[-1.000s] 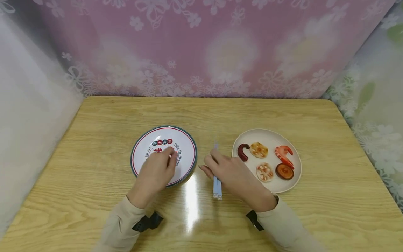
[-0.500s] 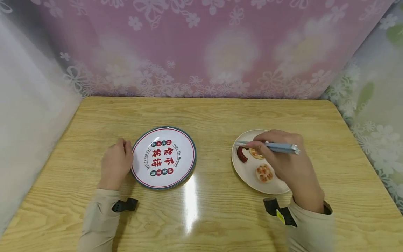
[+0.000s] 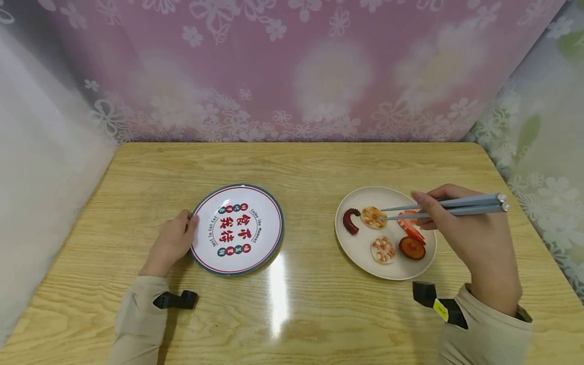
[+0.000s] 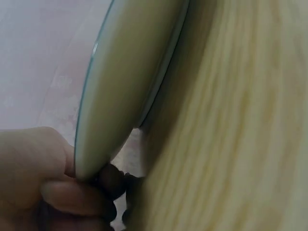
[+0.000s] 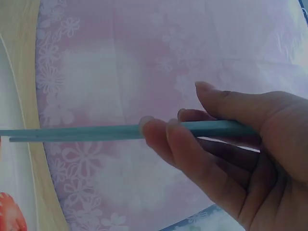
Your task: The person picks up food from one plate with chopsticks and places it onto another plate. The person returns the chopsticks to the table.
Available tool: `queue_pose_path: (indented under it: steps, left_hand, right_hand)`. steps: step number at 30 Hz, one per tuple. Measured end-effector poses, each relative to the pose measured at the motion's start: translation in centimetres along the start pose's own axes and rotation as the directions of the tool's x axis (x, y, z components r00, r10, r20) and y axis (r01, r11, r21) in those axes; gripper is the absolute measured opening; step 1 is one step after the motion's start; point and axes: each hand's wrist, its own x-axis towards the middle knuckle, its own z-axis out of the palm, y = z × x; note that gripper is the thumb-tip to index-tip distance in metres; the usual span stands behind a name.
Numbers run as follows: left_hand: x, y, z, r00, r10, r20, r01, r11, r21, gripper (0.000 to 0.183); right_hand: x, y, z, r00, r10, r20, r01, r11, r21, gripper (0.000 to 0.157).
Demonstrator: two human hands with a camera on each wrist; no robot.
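In the head view my left hand (image 3: 170, 244) pinches the left rim of a round white plate (image 3: 269, 235) with red lettering and a dark rim. The left wrist view has the thumb at the edge of the plate (image 4: 120, 82) and curled fingers under it. My right hand (image 3: 479, 243) holds a pair of light blue chopsticks (image 3: 479, 201), tips slightly apart and pointing left. These tips overlap the right edge of a yellowish lotus root slice (image 3: 370, 215) on a beige plate (image 3: 353, 253).
Also on the beige plate are a dark red tentacle piece (image 3: 350, 222), a paler lotus root slice (image 3: 382, 250), a shrimp (image 3: 410, 228) and a brown mushroom slice (image 3: 412, 248). Both plates stand on a wooden table (image 3: 301, 172), with a pink floral curtain (image 3: 274, 76) behind.
My right hand has lifted the chopsticks and carried them right over the beige plate, turning them sideways and parting the tips. My left hand has moved left from over the white plate to grip its rim.
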Motion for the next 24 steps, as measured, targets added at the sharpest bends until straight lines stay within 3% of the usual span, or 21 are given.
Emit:
queue_pose_path:
  steps: [6, 12, 16, 20, 24]
  left_hand:
    - [0.4, 0.0, 0.2, 1.0, -0.023, -0.02, 0.022, 0.999, -0.05, 0.031]
    - [0.8, 0.2, 0.7, 0.996, -0.024, -0.088, 0.021, 0.999, -0.036, 0.034]
    - [1.0, 0.6, 0.8, 0.991, -0.05, -0.127, 0.062, 0.994, 0.087, 0.033]
    - [1.0, 0.7, 0.4, 0.985, -0.06, -0.16, 0.098, 0.966, 0.238, 0.033]
    - [1.0, 0.5, 0.2, 0.984, -0.038, -0.171, 0.085, 0.958, 0.274, 0.037]
  right_hand:
    - [0.3, 0.8, 0.2, 0.999, -0.01, -0.031, 0.011, 1.0, 0.029, 0.029]
    - [0.4, 1.2, 0.0, 0.997, 0.027, -0.075, -0.025, 0.999, 0.03, 0.032]
    - [0.5, 1.2, 0.1, 0.995, 0.064, -0.07, -0.063, 0.998, 0.012, 0.039]
    - [0.7, 1.2, 0.5, 0.997, 0.058, -0.05, -0.057, 0.998, 0.016, 0.039]
    - [0.8, 1.3, 0.7, 0.998, 0.058, -0.04, -0.057, 0.998, 0.017, 0.038]
